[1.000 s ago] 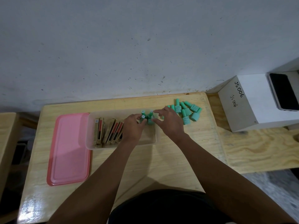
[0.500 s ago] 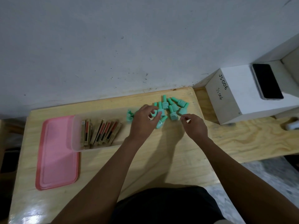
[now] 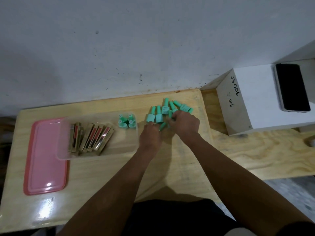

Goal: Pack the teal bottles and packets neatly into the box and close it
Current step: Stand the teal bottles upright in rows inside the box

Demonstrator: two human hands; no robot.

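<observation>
Four teal bottles (image 3: 127, 120) stand in the clear box's (image 3: 95, 155) far-right corner, with bare floor in front. My right hand (image 3: 185, 124) pinches a loose bottle (image 3: 170, 114); I cannot tell my left hand's (image 3: 150, 134) grip.

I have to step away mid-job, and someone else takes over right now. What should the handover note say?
Left hand: fingertips at a lying bottle; grip unclear.
Right hand: fingers curled round one of the loose teal bottles, which lie on the table right of the box.
Box: open. Packets stand in its left half; four packed bottles stand upright in its far right corner.
Pink lid: lies flat at the box's left.
Done: packets and four bottles are in.
Left: pack the loose bottles, then close the lid.
</observation>
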